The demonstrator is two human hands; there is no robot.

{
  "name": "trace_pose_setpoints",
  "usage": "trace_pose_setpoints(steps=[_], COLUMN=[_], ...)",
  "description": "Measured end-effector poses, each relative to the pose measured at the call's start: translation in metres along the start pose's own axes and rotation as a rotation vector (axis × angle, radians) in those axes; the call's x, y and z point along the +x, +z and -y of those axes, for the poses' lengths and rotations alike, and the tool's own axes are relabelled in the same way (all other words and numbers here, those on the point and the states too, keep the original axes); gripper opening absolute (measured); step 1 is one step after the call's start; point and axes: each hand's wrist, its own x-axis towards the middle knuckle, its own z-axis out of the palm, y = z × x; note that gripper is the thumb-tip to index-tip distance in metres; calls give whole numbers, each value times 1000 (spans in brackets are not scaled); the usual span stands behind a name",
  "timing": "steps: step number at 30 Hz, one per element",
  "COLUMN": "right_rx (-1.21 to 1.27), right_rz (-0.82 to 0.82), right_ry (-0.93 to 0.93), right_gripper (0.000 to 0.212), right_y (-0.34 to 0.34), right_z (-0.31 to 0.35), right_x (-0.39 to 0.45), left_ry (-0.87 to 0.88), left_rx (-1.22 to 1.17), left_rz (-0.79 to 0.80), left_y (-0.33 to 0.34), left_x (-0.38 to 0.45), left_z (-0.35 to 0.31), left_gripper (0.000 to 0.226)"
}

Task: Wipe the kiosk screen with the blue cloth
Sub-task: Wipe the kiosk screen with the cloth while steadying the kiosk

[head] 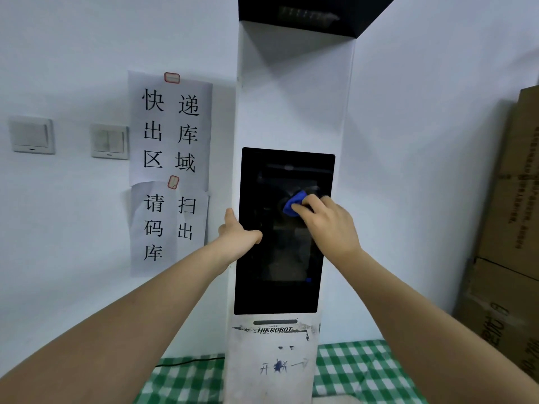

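Cloth: the blue cloth [295, 203] is bunched into a small wad under your right hand [326, 223], pressed on the upper right part of the kiosk screen [277, 258]. Only a folded corner pokes out past your fingertips.

Cloth handling: you can judge it light, soft and limp. It will crumple and slide inside your grip, so keep it pinned flat under several fingers rather than pinched at one edge.

Right hand fingers: curled together and clamped down on the cloth, pushing it against the glass.

Left hand: your left hand [237, 233] braces the left edge of the kiosk, thumb lying on the dark bezel. The other fingers wrap out of sight around the side, so you cannot tell how tightly they close; they hold nothing loose.

Screen: a tall, dark, glossy rectangle with rounded corners. It is smooth and hard, probably glass, so treat it as fragile and press evenly. It looks switched off, with faint reflections and what may be smears near the cloth, though the glare makes that hard to confirm.

Kiosk body: the kiosk [291, 112] is a white, stiff upright column, matte, scuffed and scribbled on below the screen. It seems steady enough, yet bracing it is sensible.

Surface below: a green checked tablecloth [350, 371], soft and woven.

Wall: paper notices [170, 129] taped flat just left of the kiosk.
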Motion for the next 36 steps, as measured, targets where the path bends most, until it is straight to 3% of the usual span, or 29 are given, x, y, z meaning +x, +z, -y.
trace_pose_setpoints(steps=[1,5,6,11,14,19,27,32,36], right_rx=[-13,137,160,39,12,223,82,226,228], right_rz=[0,-72,-92,-36,22,-61,-4,-32,-30], right_ry=[31,515,556,251,162,589,260,620,580], right_gripper=[58,32,30,51,49,28,44,29,29], right_y=[-4,-13,-12,7,1,-14,4,-10,-5], right_z=[-5,-14,-12,-6,-16,-24,-12,-26,-8], right_x=[5,28,27,-6,-2,24,-15,15,-5], left_ry=[-2,24,32,42,43,47,59,55,63], left_rx=[-3,-16,-16,23,37,54,65,59,65], left_rz=[-20,-92,-106,-107,-96,-70,-67,-59,-51], left_y=[2,10,11,12,10,9,9,8,7], left_x=[0,0,1,3,3,0,1,1,2], left_z=[-1,-6,-7,-6,-4,-5,0,0,2], left_gripper=[88,88,88,88,89,89,89,89,89])
